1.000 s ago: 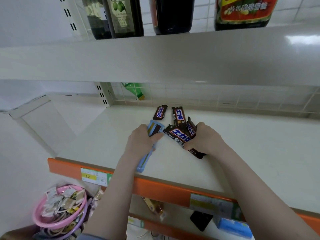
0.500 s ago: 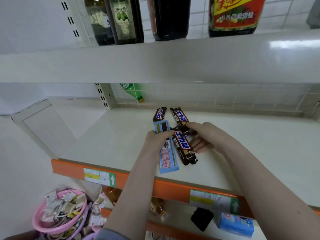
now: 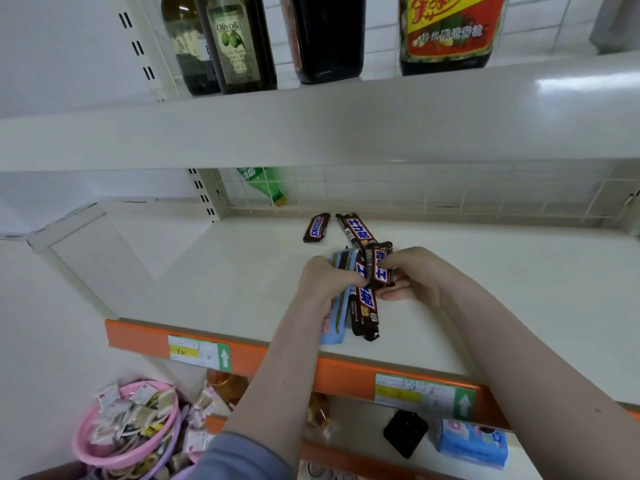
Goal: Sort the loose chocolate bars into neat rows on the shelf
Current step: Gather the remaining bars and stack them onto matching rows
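On the white shelf (image 3: 502,289) lie several chocolate bars. A small brown Snickers bar (image 3: 316,227) and a longer brown bar (image 3: 356,231) rest near the back. My left hand (image 3: 323,280) lies over a light blue bar (image 3: 335,322) and holds a long brown bar (image 3: 364,306) that points toward the shelf's front edge. My right hand (image 3: 414,277) pinches a short brown bar (image 3: 381,268), held upright just above the long one. Part of the blue bar is hidden under my left hand.
An upper shelf (image 3: 311,126) carries dark oil bottles (image 3: 239,43). A green bottle (image 3: 265,183) lies behind the wire grid at the back. The shelf's orange front rail (image 3: 263,351) bears price labels. A pink basket (image 3: 128,431) of small packets stands lower left.
My right hand has lifted a short brown bar off the pile and turned it upright. My left hand keeps the blue bar and the long brown bar side by side, lengthwise.
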Available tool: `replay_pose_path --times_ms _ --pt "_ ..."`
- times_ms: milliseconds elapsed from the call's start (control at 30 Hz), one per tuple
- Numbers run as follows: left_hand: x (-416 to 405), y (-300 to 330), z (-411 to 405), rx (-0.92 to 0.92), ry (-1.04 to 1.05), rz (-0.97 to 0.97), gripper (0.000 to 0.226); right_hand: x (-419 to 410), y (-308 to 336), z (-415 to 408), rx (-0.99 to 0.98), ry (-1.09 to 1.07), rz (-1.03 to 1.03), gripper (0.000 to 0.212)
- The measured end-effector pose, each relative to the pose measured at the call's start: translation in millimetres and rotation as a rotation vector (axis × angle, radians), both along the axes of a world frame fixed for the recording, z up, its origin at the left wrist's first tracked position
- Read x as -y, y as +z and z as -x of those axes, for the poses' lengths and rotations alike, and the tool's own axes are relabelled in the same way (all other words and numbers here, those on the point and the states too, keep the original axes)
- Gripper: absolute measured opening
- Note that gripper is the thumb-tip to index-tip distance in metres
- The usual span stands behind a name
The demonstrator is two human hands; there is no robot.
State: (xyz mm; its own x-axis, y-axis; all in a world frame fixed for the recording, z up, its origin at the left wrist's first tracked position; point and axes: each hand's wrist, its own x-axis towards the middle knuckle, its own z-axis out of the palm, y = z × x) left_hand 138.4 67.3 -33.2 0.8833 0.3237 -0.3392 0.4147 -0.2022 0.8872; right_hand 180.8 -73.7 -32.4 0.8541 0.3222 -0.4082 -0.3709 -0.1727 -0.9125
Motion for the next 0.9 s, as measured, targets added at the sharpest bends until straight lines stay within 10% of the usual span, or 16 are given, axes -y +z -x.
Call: replay_pose_path --times_ms 367,900 --pt "-45.9 10.7 -13.7 0.172 0.212 0.143 0.007 -17.8 3.0 -36.9 0.416 -0.171 0.284 0.023" --pt "-62.8 -8.2 -113.7 0.071 0.011 -0.643 0.03 -48.3 8.6 -70.4 0.311 -0.001 0.613 0.027"
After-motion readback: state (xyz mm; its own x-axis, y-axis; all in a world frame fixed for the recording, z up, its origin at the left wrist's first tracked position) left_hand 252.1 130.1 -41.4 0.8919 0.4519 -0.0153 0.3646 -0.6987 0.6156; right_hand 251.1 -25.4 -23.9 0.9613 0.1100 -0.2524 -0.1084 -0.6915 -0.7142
